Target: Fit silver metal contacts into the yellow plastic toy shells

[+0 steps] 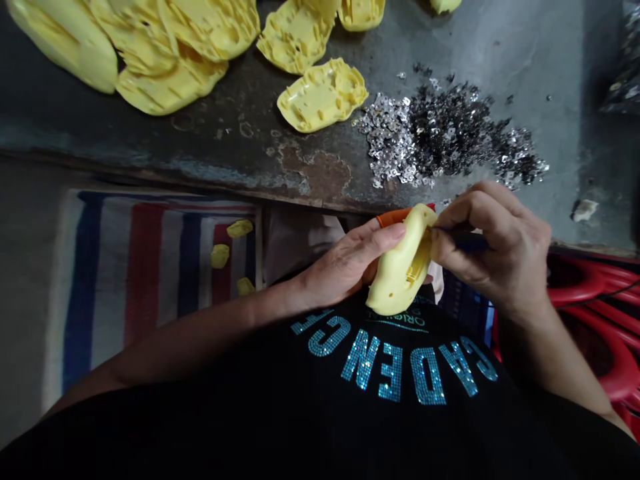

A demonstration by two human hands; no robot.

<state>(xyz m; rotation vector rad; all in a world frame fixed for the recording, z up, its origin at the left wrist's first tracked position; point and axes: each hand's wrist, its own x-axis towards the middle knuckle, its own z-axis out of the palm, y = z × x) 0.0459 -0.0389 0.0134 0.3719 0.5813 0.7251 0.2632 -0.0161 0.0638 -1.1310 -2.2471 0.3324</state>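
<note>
My left hand [350,257] grips a yellow plastic shell [400,270] in front of my chest, its thumb on the smooth outer face. The shell is tilted, with its hollow inside turned toward my right hand [495,243]. Thumb and forefinger of that hand are pinched at the shell's upper edge; whatever they hold is too small or hidden to make out. Beyond the hands, on the table, lies a heap of small metal clips [450,130]. Another yellow shell [323,97] rests open side up just left of the heap.
More yellow shells [165,87] are piled at the table's far left. The worn table edge [320,193] runs just beyond my hands. Below left, a striped sheet [140,267] has a few yellow pieces on it. Red plastic seats [595,320] stand at right.
</note>
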